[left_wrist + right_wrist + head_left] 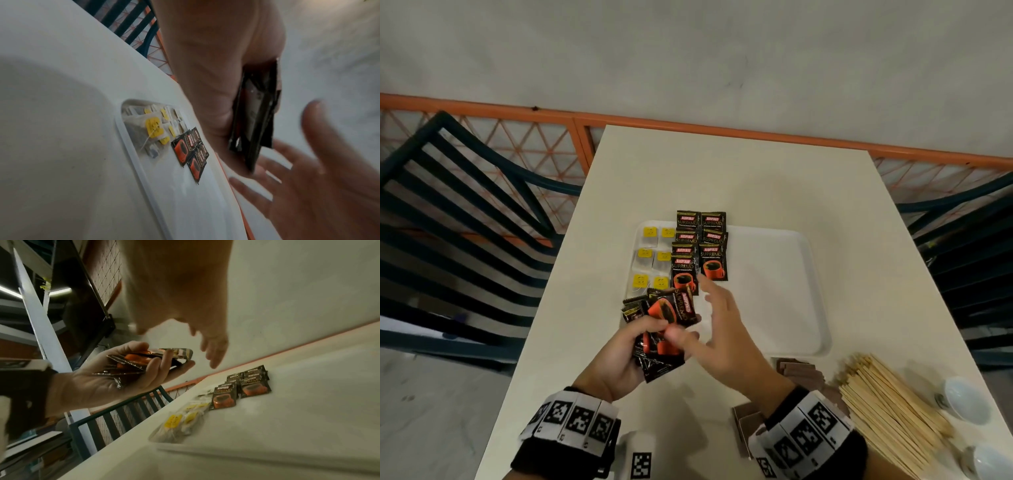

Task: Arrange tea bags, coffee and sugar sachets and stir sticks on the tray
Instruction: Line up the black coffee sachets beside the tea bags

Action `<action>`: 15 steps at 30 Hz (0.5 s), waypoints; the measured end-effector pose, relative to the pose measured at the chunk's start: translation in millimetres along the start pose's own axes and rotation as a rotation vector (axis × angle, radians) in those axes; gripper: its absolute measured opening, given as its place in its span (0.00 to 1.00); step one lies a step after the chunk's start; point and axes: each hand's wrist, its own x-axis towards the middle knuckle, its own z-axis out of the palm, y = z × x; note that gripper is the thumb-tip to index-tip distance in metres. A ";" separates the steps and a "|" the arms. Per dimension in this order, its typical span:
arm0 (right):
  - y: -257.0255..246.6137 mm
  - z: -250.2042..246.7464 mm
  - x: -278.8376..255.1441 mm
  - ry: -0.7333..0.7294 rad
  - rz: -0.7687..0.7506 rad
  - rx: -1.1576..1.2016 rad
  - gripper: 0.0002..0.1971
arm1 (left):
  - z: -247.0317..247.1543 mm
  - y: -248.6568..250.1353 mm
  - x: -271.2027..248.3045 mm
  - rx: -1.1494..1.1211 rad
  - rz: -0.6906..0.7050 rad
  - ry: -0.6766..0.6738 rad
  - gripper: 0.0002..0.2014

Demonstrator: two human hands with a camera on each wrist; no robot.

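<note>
Left grip (619, 356) around coffee sachets (664, 318)

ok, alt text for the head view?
Left hand grips a bunch of coffee sachets above a white tray; the open right hand reaches beside them. Tea bags and laid-out Kopiko sachets fill the tray's left side.

Lighting is soft and even in the head view; faint shadows fall beneath the hands on the table (756, 178). Straight edges bow toward the frame borders. Both wrist views are dimmer and grainy, and the right hand (320, 178) shows motion blur.
</note>
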 end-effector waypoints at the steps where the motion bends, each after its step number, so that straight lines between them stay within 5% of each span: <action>1: -1.6 1.2 -1.8 -0.094 -0.045 -0.037 0.51 | 1.6 0.2 1.1 0.011 -0.009 -0.015 0.29; 3: -5.4 5.8 -1.0 -0.227 -0.093 -0.132 0.62 | 4.0 0.2 1.9 0.086 -0.034 -0.044 0.20; 8: -7.8 12.7 7.8 -0.264 -0.071 -0.095 0.67 | 2.5 3.6 1.9 0.253 -0.134 -0.123 0.12; 15: -8.9 6.1 12.7 -0.361 -0.161 -0.117 0.62 | -12.5 13.2 -1.8 0.221 -0.201 -0.225 0.26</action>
